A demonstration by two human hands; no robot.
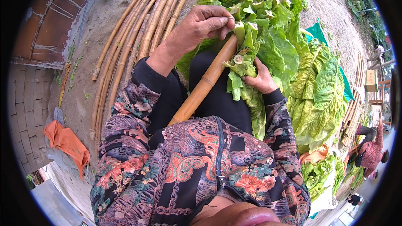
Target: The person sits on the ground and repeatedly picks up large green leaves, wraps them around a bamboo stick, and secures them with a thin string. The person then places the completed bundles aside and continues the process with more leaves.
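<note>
A thick bamboo pole point(210, 77) slants over my lap, its near end against my jacket. Large green leaves point(279, 47), which look like tobacco, hang in a dense row beyond it, cut stem ends up. My left hand point(209, 23) is above the pole's far part, thumb and fingers pinching a thin strand beside the nearest upright stems. In my right hand point(262, 77) is a small bunch of leaves point(240, 66), stem ends towards the pole and blades hanging down by my thigh. The far part of the pole is hidden under leaves.
Several bamboo poles point(138, 34) lie on the ground at left. A pile of yellow-green leaves point(317, 94) rests at right by a green sheet point(346, 83). An orange bag point(67, 146) lies lower left. Another person point(372, 150) is at far right near a cardboard box point(371, 81).
</note>
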